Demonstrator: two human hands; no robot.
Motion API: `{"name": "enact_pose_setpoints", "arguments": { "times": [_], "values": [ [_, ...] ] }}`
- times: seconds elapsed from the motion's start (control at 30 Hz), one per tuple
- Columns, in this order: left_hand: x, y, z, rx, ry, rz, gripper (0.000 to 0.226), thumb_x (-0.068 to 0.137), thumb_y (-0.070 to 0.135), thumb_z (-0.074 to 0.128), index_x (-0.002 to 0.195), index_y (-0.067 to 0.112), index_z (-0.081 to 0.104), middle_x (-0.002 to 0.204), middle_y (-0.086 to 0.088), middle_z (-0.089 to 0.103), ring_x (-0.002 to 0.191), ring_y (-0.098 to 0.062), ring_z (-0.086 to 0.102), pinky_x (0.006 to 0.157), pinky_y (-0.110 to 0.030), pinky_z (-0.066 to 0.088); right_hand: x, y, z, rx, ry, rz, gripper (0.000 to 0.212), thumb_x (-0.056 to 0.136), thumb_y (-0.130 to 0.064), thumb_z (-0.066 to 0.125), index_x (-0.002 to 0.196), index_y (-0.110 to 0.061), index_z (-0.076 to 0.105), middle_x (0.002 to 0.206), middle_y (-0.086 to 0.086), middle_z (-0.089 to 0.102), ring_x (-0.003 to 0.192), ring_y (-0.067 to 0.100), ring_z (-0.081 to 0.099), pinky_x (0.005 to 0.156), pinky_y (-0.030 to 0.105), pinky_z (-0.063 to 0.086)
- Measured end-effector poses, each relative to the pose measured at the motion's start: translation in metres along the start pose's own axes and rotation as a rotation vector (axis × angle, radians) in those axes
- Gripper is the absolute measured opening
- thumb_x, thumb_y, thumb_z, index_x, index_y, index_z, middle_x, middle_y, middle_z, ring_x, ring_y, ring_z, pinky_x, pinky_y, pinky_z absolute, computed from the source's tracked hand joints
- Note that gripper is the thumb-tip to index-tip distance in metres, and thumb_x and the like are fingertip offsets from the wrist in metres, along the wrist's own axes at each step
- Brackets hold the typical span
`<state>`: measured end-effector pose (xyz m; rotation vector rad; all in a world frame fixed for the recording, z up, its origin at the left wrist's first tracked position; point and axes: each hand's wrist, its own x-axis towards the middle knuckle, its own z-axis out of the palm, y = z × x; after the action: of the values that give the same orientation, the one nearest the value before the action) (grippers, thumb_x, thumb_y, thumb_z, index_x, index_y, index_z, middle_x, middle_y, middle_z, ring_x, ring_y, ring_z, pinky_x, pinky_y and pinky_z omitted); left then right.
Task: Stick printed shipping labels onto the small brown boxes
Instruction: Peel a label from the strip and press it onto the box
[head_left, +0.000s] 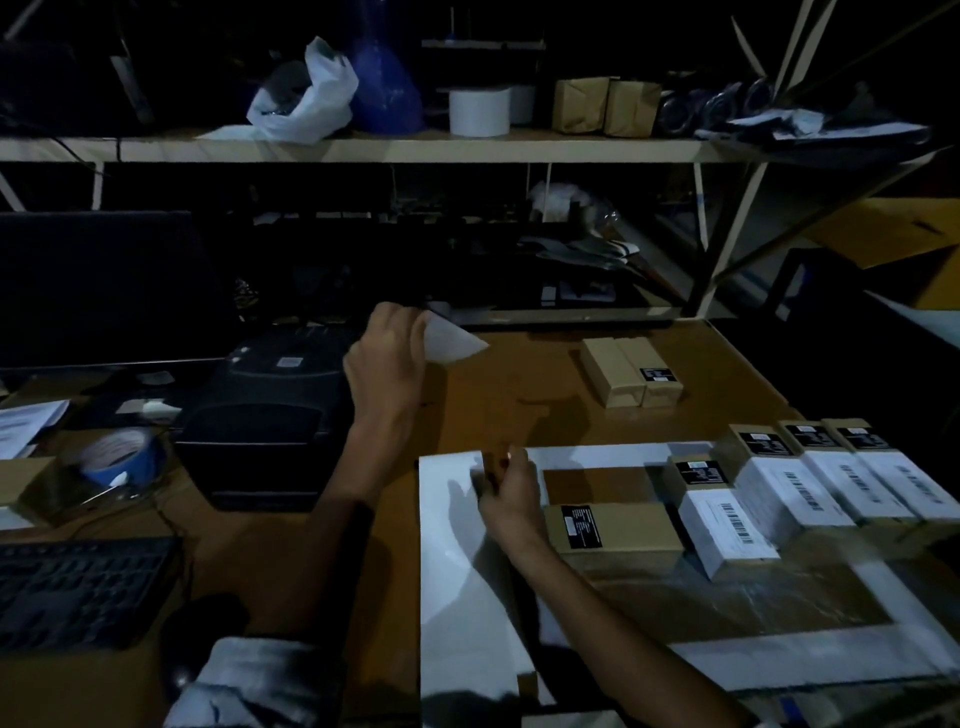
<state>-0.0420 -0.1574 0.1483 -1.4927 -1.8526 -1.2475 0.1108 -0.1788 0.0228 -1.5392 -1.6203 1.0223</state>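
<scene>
The left hand (387, 358) is raised over the desk (498, 384), its fingers (400, 317) pinching a white sheet (452, 338) by one corner, most likely a label or its peeled backing; the dim light leaves that unclear. The right hand (506, 491) is low and nearer the body, fingers curled onto a small object at the edge of the white strip (447, 499), though what exactly they grasp cannot be told.

Just right of the right fingers lies an unlabelled brown box (618, 530), bare on top apart from its black sticker. Further right of them stands a row of labelled boxes (810, 488), white shipping labels already on. Well beyond, to the far right of the left fingers, two more plain boxes (631, 371) wait.

The step in hand looks like readying a label between boxes. Next the sticky sheet needs carrying over to the bare box beside the right fingers, squared to its top and smoothed flat
</scene>
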Motion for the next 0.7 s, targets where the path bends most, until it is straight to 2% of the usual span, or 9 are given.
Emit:
{"name": "enact_pose_setpoints", "arguments": {
  "times": [0.07, 0.13, 0.2, 0.3, 0.4, 0.47, 0.57, 0.7],
  "values": [
    [-0.024, 0.007, 0.004, -0.010, 0.010, 0.065, 0.018, 0.102, 0.023, 0.056, 0.102, 0.012, 0.070, 0.104, -0.008, 0.066, 0.073, -0.031, 0.065, 0.053, -0.041, 0.052, 0.002, -0.011, -0.016, 0.173, 0.000, 0.010, 0.038, 0.101, -0.045, 0.051, 0.123, -0.015, 0.061, 0.115, 0.008, 0.067, 0.110, 0.025, 0.064, 0.087, 0.033, 0.054],
    [-0.054, 0.018, 0.007, -0.005, 0.012, 0.141, 0.015, 0.102, 0.020, 0.058, 0.105, 0.013, 0.070, 0.107, -0.006, 0.068, 0.075, -0.026, 0.067, 0.052, -0.039, 0.053, 0.001, -0.024, -0.038, 0.545, -0.121, 0.121, 0.053, 0.100, -0.058, 0.041, 0.110, -0.014, 0.070, 0.103, 0.008, 0.075, 0.097, 0.024, 0.070, 0.079, 0.033, 0.057],
    [-0.086, 0.030, 0.009, 0.003, 0.009, 0.207, 0.016, 0.102, 0.019, 0.057, 0.107, 0.013, 0.072, 0.110, -0.005, 0.070, 0.079, -0.022, 0.069, 0.055, -0.035, 0.054, 0.004, -0.032, -0.061, 0.714, -0.245, 0.198, 0.065, 0.097, -0.067, 0.035, 0.111, -0.016, 0.073, 0.102, 0.005, 0.077, 0.095, 0.024, 0.073, 0.083, 0.039, 0.057],
    [-0.128, 0.046, 0.013, -0.008, -0.027, 0.293, 0.021, 0.102, 0.019, 0.055, 0.107, 0.010, 0.073, 0.111, -0.008, 0.072, 0.086, -0.021, 0.071, 0.061, -0.031, 0.056, 0.010, -0.033, -0.086, 0.679, -0.275, 0.210, 0.053, 0.095, -0.061, 0.053, 0.111, -0.015, 0.074, 0.103, 0.005, 0.078, 0.095, 0.023, 0.074, 0.086, 0.039, 0.057],
    [-0.158, 0.057, 0.018, -0.017, -0.051, 0.351, 0.018, 0.090, 0.015, 0.073, 0.107, 0.008, 0.075, 0.110, -0.009, 0.073, 0.090, -0.020, 0.072, 0.065, -0.027, 0.056, 0.010, -0.026, -0.102, 0.682, -0.247, 0.164, 0.033, 0.091, -0.038, 0.071, 0.108, -0.011, 0.074, 0.103, 0.007, 0.077, 0.091, 0.024, 0.073, 0.083, 0.035, 0.057],
    [-0.169, 0.068, 0.022, -0.041, -0.063, 0.334, 0.022, 0.083, 0.012, 0.080, 0.104, 0.009, 0.076, 0.108, -0.008, 0.074, 0.081, -0.019, 0.073, 0.058, -0.025, 0.055, 0.009, -0.018, -0.108, 0.676, -0.257, 0.135, 0.025, 0.091, -0.025, 0.073, 0.110, -0.008, 0.072, 0.105, 0.007, 0.077, 0.095, 0.024, 0.073, 0.085, 0.035, 0.058],
    [-0.177, 0.078, 0.027, -0.077, -0.092, 0.299, 0.016, 0.088, 0.019, 0.070, 0.100, 0.012, 0.077, 0.107, -0.004, 0.075, 0.073, -0.018, 0.073, 0.046, -0.022, 0.050, 0.007, -0.004, -0.115, 0.675, -0.219, 0.144, 0.019, 0.093, -0.017, 0.070, 0.110, -0.006, 0.070, 0.105, 0.009, 0.077, 0.097, 0.029, 0.074, 0.079, 0.038, 0.059],
    [-0.175, 0.084, 0.032, -0.187, -0.194, 0.247, 0.019, 0.090, 0.029, 0.067, 0.096, 0.014, 0.078, 0.108, -0.003, 0.074, 0.089, -0.016, 0.073, 0.056, -0.024, 0.055, 0.006, 0.013, -0.130, 0.647, -0.064, 0.186, 0.018, 0.094, -0.022, 0.070, 0.108, -0.011, 0.068, 0.104, 0.007, 0.076, 0.093, 0.026, 0.073, 0.067, 0.035, 0.060]
  ]
}}
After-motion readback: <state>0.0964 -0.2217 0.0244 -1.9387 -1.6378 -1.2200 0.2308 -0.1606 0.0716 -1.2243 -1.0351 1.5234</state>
